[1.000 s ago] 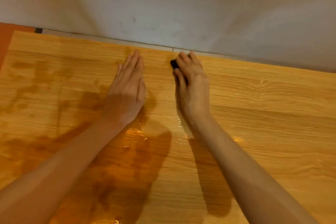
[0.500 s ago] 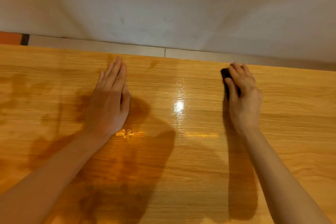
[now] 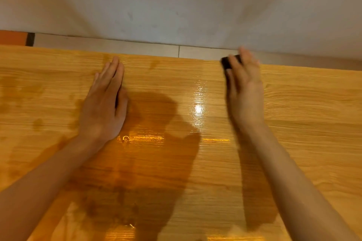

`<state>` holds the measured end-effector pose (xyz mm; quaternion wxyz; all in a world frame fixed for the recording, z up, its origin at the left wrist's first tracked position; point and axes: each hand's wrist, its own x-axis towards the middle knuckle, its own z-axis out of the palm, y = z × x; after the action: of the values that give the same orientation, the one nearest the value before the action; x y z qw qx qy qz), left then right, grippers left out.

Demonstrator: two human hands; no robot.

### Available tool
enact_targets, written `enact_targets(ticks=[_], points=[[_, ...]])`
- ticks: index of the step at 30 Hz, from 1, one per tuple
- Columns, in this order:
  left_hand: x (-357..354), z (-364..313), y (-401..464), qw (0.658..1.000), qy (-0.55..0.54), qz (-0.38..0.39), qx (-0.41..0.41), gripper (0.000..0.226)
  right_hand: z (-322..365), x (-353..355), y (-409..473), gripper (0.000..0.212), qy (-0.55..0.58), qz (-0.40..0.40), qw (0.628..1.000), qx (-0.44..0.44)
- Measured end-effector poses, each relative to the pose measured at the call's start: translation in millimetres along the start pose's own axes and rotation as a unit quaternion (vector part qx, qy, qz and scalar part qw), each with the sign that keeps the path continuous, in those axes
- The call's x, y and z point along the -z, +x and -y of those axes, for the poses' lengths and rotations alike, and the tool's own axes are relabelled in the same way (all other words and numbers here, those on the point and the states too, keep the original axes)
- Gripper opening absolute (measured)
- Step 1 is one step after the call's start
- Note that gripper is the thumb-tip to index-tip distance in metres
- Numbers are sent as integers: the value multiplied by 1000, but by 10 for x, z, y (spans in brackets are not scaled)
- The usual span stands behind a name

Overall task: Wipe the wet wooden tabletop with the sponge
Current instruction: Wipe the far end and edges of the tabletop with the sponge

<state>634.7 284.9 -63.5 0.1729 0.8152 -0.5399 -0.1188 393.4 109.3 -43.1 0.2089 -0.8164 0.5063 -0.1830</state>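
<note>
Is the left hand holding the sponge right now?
No, the left hand lies flat and bare on the wooden tabletop, while the dark sponge sits under the right hand at the far edge.

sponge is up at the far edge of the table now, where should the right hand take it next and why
Probably draw the sponge back toward the body. The right hand has it at the tabletop's far edge, so pushing on gains nothing, while a glossy wet patch shines just nearer, between it and the flat left hand.

Sponge (image 3: 229, 62) mostly hidden under blurred right hand (image 3: 244, 92), forearms cut off below
</note>
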Motion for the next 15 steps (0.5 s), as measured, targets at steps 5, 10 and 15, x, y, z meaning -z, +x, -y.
enact_targets(ticks=[5,10,15], points=[[-16,48,0,999,-17,-24,-22,54,-148,176,195,33,-53,-20,996,-63],[-7,70,-1,999,-34,-25,-35,54,586,-416,472,31,-99,86,989,70],[5,45,15,999,-35,-21,-22,55,129,-53,689,38,-103,159,981,37]])
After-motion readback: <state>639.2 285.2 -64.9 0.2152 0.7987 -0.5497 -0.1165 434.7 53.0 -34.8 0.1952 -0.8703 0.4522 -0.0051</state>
